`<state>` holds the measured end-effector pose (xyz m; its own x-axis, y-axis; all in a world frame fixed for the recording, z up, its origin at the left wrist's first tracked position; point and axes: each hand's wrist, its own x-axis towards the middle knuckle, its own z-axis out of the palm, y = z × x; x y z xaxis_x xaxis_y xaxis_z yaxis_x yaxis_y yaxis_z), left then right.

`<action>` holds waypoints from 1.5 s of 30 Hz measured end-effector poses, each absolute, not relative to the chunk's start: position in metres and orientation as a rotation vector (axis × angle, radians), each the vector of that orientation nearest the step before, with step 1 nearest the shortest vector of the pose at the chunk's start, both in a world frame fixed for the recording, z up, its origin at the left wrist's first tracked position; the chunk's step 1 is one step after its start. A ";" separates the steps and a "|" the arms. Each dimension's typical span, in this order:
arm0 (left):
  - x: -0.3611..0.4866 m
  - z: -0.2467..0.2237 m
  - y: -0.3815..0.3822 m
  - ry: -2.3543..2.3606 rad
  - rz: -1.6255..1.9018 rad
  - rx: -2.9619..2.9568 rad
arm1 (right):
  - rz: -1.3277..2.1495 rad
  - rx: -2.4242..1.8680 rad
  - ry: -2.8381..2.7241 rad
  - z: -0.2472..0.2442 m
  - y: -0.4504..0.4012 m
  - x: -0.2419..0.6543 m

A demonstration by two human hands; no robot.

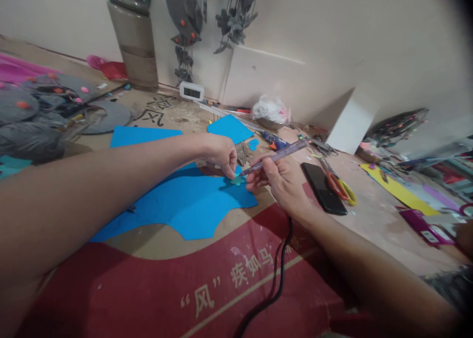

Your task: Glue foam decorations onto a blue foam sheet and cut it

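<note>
My left hand (223, 153) has its fingers curled, and the fingertips press on a small teal flower-shaped piece (238, 181). That piece lies near the right end of a blue sheet (185, 200), perhaps felt, whose lower edge is cut in curves. In my right hand (275, 180) is a slim pale-purple pen (286, 152), held slanted, with its tip at the edge of the teal piece. More blue material, a sheet (229, 128) and a small cut scrap (253, 144), lies just beyond my hands.
Right of my right hand lie a black phone (323, 187) and scissors (340, 185) with orange and yellow handles. A black cable (283, 269) crosses the red printed cardboard (148, 293). Behind stand a small white clock (191, 90) and a tall bottle (136, 42). Grey decorated pieces (22, 106) pile up left.
</note>
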<state>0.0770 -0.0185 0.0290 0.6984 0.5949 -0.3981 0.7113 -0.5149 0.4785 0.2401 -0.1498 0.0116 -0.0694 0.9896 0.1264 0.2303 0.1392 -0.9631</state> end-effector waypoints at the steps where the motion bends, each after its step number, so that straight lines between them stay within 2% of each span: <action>1: 0.077 0.030 -0.019 0.994 -0.244 2.280 | 1.039 -1.256 -1.487 0.009 -0.150 0.240; 6: 0.077 0.027 -0.017 0.997 -0.239 2.284 | 1.024 -1.265 -1.546 -0.002 -0.149 0.240; 15: 0.079 0.035 -0.022 0.995 -0.275 2.372 | 0.731 -1.298 -1.863 -0.010 -0.148 0.245; 45: 0.076 0.035 -0.020 0.912 -0.297 2.380 | 0.444 -1.243 -2.033 -0.005 -0.145 0.244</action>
<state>0.0757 -0.0201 0.0351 0.7431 0.5431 -0.3909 0.6691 -0.6069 0.4289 0.2440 -0.1450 -0.0051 -0.2920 0.8747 0.3867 0.6338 0.4798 -0.6067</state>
